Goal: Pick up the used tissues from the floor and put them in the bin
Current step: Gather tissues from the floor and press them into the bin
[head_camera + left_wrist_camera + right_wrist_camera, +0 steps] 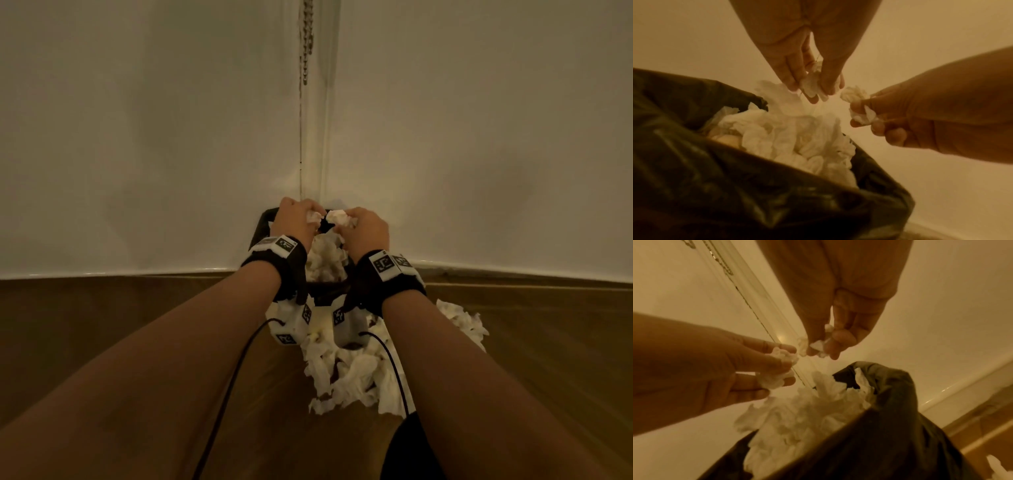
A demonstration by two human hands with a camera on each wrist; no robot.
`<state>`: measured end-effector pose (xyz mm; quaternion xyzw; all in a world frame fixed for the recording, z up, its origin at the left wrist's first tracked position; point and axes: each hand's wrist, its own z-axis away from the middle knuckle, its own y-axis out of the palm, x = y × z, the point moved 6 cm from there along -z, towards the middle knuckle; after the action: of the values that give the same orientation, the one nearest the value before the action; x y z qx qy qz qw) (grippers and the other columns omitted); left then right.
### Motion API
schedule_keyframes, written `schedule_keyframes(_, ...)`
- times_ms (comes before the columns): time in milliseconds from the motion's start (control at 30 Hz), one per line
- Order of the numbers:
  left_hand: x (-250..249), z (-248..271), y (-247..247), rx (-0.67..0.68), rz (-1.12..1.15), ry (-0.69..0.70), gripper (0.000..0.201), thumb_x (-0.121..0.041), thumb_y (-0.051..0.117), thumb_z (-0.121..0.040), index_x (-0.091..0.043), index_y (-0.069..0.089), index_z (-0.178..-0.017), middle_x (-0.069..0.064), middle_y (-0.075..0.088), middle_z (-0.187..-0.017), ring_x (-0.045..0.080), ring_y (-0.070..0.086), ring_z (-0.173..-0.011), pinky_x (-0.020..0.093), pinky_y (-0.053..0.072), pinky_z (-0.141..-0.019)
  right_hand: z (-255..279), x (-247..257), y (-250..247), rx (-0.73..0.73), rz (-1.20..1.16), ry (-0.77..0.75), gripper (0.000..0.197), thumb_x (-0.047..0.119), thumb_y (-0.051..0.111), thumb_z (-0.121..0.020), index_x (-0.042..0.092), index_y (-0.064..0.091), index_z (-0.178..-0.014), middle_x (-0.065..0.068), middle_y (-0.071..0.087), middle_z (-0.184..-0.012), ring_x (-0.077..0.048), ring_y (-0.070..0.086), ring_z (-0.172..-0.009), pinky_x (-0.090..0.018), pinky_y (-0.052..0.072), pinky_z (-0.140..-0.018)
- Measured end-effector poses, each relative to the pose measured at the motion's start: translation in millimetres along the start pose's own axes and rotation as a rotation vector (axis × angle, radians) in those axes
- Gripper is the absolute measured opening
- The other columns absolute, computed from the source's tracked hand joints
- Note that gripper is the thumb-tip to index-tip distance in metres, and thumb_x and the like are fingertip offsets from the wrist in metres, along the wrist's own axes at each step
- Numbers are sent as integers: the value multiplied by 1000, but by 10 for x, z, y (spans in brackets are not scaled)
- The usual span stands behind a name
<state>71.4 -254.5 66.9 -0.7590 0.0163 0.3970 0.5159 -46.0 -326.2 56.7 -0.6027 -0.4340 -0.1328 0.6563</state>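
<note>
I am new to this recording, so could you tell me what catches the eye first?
Both hands, the left hand and the right hand, hold crumpled tissues over the bin in the corner, already heaped with tissues. A pile of tissues lies on the wooden floor below the wrists.

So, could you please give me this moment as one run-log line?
left hand: grips tissue wad | right hand: grips tissue wad | both over bin, heaped with tissues | floor pile: remaining

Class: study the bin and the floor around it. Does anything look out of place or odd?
Yes. The bin is heaped above its rim with tissues, while a pile of crumpled tissues lies on the floor beside it.
</note>
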Motion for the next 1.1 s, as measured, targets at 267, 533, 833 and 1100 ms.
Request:
schedule_keyframes(267, 102, -199, 108, -121, -151, 35, 19, -23, 56, -88, -34, 64, -101, 5, 52, -110, 29, 48, -108, 41, 39, -87, -212, -97, 163, -2, 91, 5, 25, 11, 45, -96, 11, 60, -116, -15, 57, -117, -27, 56, -102, -17, 33, -68)
schedule_keyframes(533, 303, -167, 143, -12, -115, -41, 35, -32, 36, -96, -33, 49, -129, 4, 58, -119, 26, 55, -108, 43, 37, -96, -164, -27, 211, 90, 205, -58, 41, 8, 42, -95, 13, 46, -136, -16, 53, -129, -29, 48, -121, -30, 35, -102)
schedule_keyframes(833, 1100, -79, -648, -199, 221, -331, 40, 3, 36, -87, -26, 60, -98, -3, 66, -88, 22, 63, -96, 31, 50, -84, 484, 896, 210, -105, -66, -419, 21, 15, 40, -95, 11, 61, -99, -6, 62, -98, -22, 53, -95, -32, 42, -83)
schedule_keyframes(1100, 2115, 260, -571, 255, -370, -310, 33, -7, 43, -93, -15, 59, -120, 12, 58, -127, 28, 52, -117, 33, 42, -96, 1178, 953, 1395, 529, 109, -449, 21, 17, 41, -96, 11, 54, -111, -12, 62, -106, -29, 60, -94, -37, 49, -80)
